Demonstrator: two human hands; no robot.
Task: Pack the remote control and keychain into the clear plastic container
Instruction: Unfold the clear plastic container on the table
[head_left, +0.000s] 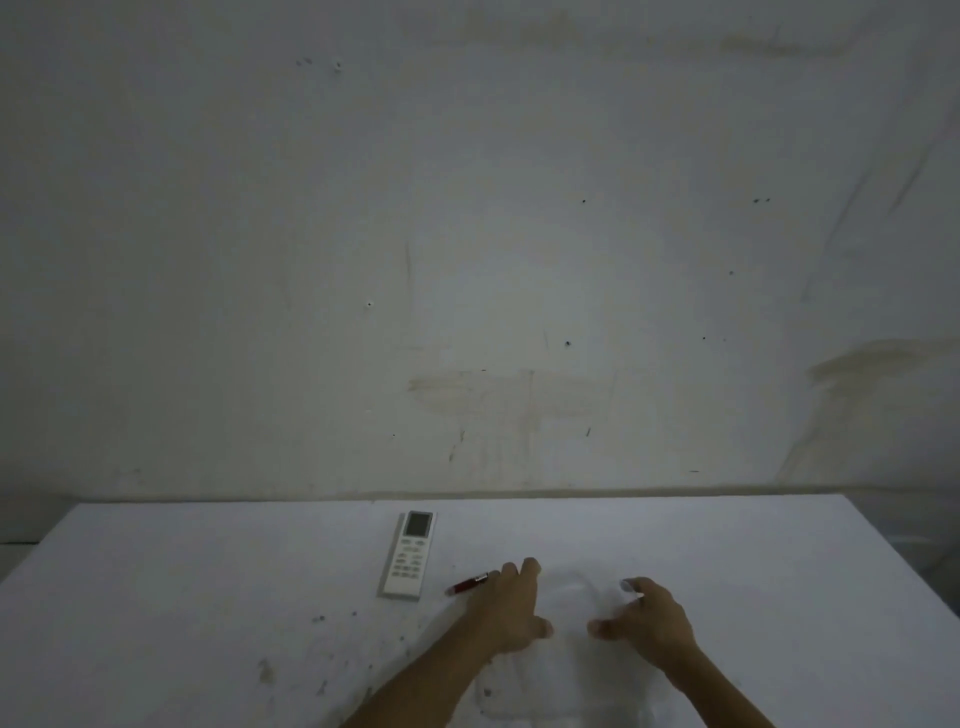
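Observation:
A white remote control (409, 555) lies face up on the white table (208, 597), its screen end toward the wall. Just right of it lies the keychain (466, 585), a small red piece with a metal end. The clear plastic container (569, 675) stands near the table's front edge; only its faint outline shows. My left hand (511, 608) grips its left side, fingertips close to the keychain's metal end. My right hand (649, 618) grips its right side with curled fingers. Both thumbs point inward over the container's top.
A stained wall (467, 260) rises straight behind the table's far edge. Dark smudges (291, 660) mark the tabletop at the front left. The table's right edge (909, 571) slopes away at the right.

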